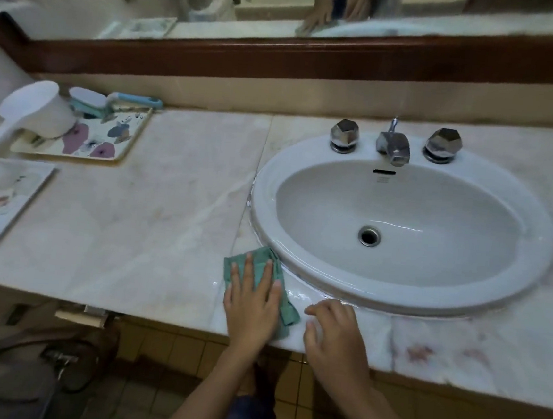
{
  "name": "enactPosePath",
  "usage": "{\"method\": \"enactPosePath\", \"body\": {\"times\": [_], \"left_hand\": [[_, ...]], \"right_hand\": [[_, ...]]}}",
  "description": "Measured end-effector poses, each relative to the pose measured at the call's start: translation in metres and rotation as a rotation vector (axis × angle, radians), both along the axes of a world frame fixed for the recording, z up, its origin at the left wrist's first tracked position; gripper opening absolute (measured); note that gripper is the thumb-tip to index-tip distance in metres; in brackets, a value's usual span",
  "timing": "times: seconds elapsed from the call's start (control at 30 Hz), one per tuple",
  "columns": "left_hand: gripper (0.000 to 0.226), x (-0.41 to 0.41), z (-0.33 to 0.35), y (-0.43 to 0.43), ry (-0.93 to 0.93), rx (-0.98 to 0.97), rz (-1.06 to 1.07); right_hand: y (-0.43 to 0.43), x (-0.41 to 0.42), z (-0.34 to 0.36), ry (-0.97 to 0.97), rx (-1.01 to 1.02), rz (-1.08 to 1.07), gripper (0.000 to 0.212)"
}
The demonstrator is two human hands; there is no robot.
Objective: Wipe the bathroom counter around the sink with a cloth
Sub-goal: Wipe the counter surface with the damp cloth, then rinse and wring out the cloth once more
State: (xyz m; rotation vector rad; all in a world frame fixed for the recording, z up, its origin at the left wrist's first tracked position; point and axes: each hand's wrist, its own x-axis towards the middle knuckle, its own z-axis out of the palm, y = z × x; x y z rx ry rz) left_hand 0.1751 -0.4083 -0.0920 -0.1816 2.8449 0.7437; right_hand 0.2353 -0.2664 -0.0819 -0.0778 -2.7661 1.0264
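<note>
Low centre of the frame, the left hand (pixel 253 302) presses flat on a folded green cloth (pixel 289 310) on the pale marble counter (pixel 134 213), just beside the white oval sink (pixel 264 191). The right hand (pixel 335 338) rests nearby, fingers loosely curled and holding nothing.

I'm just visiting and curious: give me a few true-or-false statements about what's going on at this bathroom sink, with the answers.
1. The left hand presses a green cloth flat on the counter. True.
2. The cloth lies inside the sink. False: it lies on the counter, beside the sink's rim.
3. The right hand holds a brush. False: the right hand holds nothing; the brush lies by the tray, far left.
4. The tap has a knob on each side. True.
</note>
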Motion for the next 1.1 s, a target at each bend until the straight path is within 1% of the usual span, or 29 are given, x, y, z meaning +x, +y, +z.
{"method": "enactPosePath", "body": {"times": [0.07,0.1,0.13,0.17,0.23,0.3,0.33,0.37,0.43,0.47,0.5,0.57,0.6,0.63,0.67,0.7,0.73,0.8,0.83,0.87,0.93,0.97,1.0,1.03,1.1], "left_hand": [[0.053,0.003,0.012,-0.012,0.040,0.318,0.135],[0.039,0.007,0.017,-0.020,0.101,0.421,0.197],[0.026,0.014,0.021,-0.027,0.168,0.439,0.240],[0.021,0.021,0.024,-0.034,0.227,0.412,0.273],[0.023,0.033,0.023,-0.047,0.292,0.356,0.364],[0.024,0.038,0.020,-0.058,0.320,0.329,0.466],[0.024,0.037,0.019,-0.063,0.320,0.330,0.503],[0.024,0.036,0.019,-0.066,0.319,0.346,0.523],[0.026,0.031,0.018,-0.072,0.317,0.390,0.496],[0.028,0.030,0.018,-0.074,0.317,0.395,0.456],[0.029,0.027,0.018,-0.075,0.320,0.396,0.404],[0.028,0.020,0.021,-0.077,0.330,0.396,0.261],[0.025,0.016,0.023,-0.078,0.341,0.380,0.158],[0.025,0.012,0.027,-0.080,0.357,0.350,0.034],[0.032,0.008,0.031,-0.081,0.373,0.312,-0.100],[0.040,0.005,0.034,-0.081,0.390,0.274,-0.236],[0.049,0.002,0.037,-0.079,0.417,0.241,-0.367],[0.069,-0.003,0.046,-0.067,0.518,0.187,-0.585],[0.077,-0.008,0.051,-0.058,0.586,0.159,-0.655],[0.082,-0.014,0.058,-0.047,0.660,0.124,-0.703],[0.085,-0.032,0.077,-0.023,0.841,0.054,-0.778],[0.081,-0.043,0.090,-0.009,0.942,0.028,-0.832],[0.073,-0.055,0.103,0.005,1.033,0.006,-0.895],[0.060,-0.068,0.116,0.020,1.102,-0.011,-0.954],[0.030,-0.091,0.140,0.046,1.187,-0.019,-1.013]], "right_hand": [[-0.013,-0.001,0.001,-0.075,0.063,0.021,0.031],[-0.021,-0.005,0.004,-0.116,0.103,0.029,0.036],[-0.031,-0.010,0.008,-0.163,0.150,0.033,0.044],[-0.043,-0.016,0.011,-0.209,0.199,0.025,0.055],[-0.069,-0.026,0.013,-0.293,0.271,-0.001,0.081],[-0.089,-0.033,0.012,-0.347,0.314,-0.010,0.095],[-0.095,-0.035,0.011,-0.357,0.327,-0.018,0.095],[-0.098,-0.036,0.009,-0.352,0.344,-0.023,0.090],[-0.094,-0.039,0.005,-0.292,0.403,-0.013,0.066],[-0.089,-0.040,0.003,-0.252,0.431,0.003,0.052],[-0.082,-0.041,-0.001,-0.212,0.459,0.018,0.043],[-0.067,-0.046,0.003,-0.225,0.459,0.081,0.043],[-0.059,-0.049,0.007,-0.279,0.416,0.106,0.044],[-0.050,-0.052,0.012,-0.354,0.362,0.109,0.040],[-0.039,-0.056,0.021,-0.479,0.242,0.090,0.034],[-0.027,-0.060,0.031,-0.613,0.021,0.052,0.028],[-0.015,-0.062,0.041,-0.742,-0.272,0.018,0.027],[0.010,-0.065,0.059,-0.951,-0.869,0.024,0.039],[0.023,-0.065,0.066,-1.041,-1.106,0.082,0.046],[0.036,-0.066,0.075,-1.112,-1.248,0.147,0.049],[0.053,-0.070,0.096,-1.229,-1.378,0.288,0.042],[0.060,-0.073,0.106,-1.279,-1.416,0.354,0.035],[0.067,-0.077,0.115,-1.318,-1.444,0.414,0.029],[0.073,-0.082,0.125,-1.336,-1.459,0.466,0.024],[0.085,-0.092,0.148,-1.331,-1.435,0.515,0.020]]}}
